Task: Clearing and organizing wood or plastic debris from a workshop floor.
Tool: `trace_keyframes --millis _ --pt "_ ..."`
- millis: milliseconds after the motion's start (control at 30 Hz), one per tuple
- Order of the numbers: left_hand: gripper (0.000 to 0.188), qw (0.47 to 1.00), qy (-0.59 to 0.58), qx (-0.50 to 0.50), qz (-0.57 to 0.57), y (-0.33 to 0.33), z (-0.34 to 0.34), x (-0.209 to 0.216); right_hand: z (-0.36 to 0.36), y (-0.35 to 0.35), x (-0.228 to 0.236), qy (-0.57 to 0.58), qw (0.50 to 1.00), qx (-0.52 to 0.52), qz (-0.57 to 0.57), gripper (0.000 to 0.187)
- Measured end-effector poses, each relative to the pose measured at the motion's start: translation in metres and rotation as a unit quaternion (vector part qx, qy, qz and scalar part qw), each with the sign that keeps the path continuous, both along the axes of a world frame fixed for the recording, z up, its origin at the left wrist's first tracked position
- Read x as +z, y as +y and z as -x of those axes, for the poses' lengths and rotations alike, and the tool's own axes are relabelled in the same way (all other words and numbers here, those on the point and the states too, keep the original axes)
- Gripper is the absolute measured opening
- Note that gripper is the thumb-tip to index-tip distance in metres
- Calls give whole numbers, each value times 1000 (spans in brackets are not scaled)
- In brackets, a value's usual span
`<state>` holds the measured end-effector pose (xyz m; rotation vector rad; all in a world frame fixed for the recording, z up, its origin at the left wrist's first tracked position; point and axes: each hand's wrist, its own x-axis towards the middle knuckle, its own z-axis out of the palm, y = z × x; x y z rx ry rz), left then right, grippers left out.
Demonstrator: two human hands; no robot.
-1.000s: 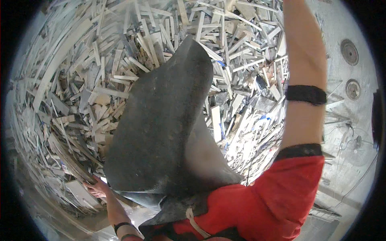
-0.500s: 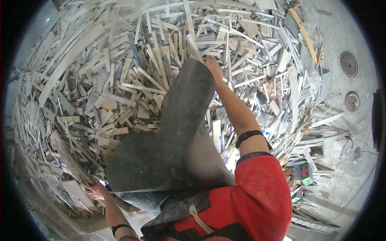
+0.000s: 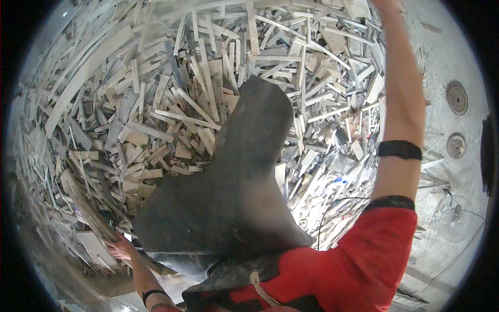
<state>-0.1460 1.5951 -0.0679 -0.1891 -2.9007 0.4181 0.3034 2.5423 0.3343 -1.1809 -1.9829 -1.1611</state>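
A long brownish board (image 3: 86,205) lies slantwise along the lower left edge of a broad pile (image 3: 197,112) of pale wooden strips and offcuts, its lower end toward the person. The left hand (image 3: 120,248) is at that lower end, fingers against the wood; at this small size I cannot tell whether they close around it or merely rest there. A pale flat panel (image 3: 94,248) lies just beside this hand, at the same edge of the pile.

The right hand (image 3: 387,4) is stretched far out past the upper right part of the pile and is cut by the picture's top border, so its grip cannot be told. Its forearm wears a black band (image 3: 400,150) below a red sleeve (image 3: 382,239) with a dark cuff.

Between the arms, a dark grey apron (image 3: 208,208) spreads over the person's front and hides the pile's near middle; a pale cord (image 3: 259,288) hangs at the waist. Beyond the pile's right edge, two round metal discs (image 3: 457,98) sit on a grey surface (image 3: 436,31).
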Motion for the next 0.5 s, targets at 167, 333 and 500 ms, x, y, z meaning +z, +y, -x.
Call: trace_keyframes --millis 167,333,500 --pt "81 1000 -14 25 -2 27 -1 -2 70 -78 -279 0 952 62 301 79" --pt "83 1000 8 -17 -21 8 4 -12 100 -121 -317 -195 857 12 476 32" --pt "82 1000 6 15 -2 1 -2 -7 102 -188 -280 109 835 40 537 28"
